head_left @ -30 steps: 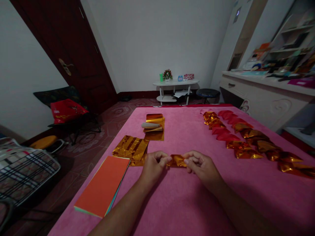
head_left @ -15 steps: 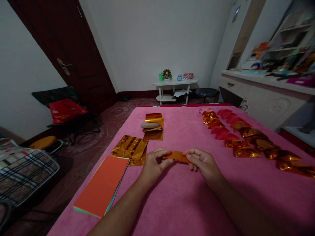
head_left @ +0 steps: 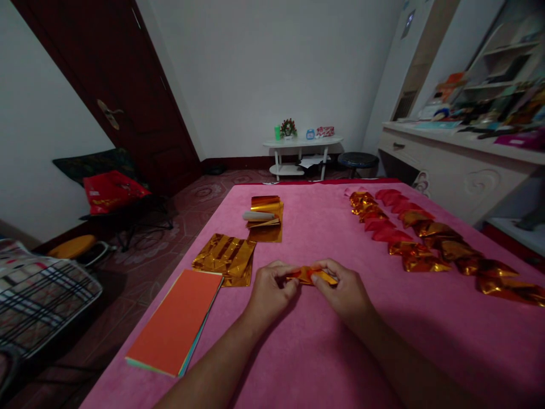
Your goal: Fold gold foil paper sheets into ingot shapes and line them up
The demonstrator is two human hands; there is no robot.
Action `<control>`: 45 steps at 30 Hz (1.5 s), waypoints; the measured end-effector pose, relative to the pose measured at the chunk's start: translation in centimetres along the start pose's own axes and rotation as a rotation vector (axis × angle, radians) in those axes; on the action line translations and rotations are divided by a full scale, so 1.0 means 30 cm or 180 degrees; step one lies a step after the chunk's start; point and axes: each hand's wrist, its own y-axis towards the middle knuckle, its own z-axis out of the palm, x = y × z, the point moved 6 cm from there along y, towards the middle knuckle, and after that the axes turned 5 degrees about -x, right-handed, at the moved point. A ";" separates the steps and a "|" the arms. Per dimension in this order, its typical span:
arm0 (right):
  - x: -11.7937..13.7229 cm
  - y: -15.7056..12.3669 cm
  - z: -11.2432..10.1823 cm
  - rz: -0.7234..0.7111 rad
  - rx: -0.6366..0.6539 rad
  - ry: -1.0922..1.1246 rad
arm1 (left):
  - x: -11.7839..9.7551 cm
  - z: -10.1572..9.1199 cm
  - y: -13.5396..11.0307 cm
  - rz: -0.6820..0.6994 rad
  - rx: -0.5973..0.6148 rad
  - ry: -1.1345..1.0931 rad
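A small folded piece of gold foil paper (head_left: 313, 275) is pinched between both of my hands just above the pink table cloth (head_left: 323, 352). My left hand (head_left: 269, 289) grips its left end with thumb and curled fingers. My right hand (head_left: 343, 289) grips the right end, fingers closed over the fold. The two hands sit close together, almost touching. To their left lies a pile of flat gold foil sheets (head_left: 225, 258) and beside it a stack of coloured paper with an orange sheet on top (head_left: 179, 321).
Two rows of folded gold and red pieces (head_left: 419, 238) run along the right side of the table. Further back lie more gold sheets with a white tube (head_left: 259, 216) on them. A chair with a red bag, a door, a small white table and a cluttered counter surround the table.
My hands have drawn closer together, and the gold piece between them has been folded shorter and more crumpled. Everything else on the table stays where it was.
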 end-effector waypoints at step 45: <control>0.052 -0.032 -0.003 -0.0272 -0.0138 -0.1850 | -0.035 0.023 -0.027 0.0242 0.0113 0.2670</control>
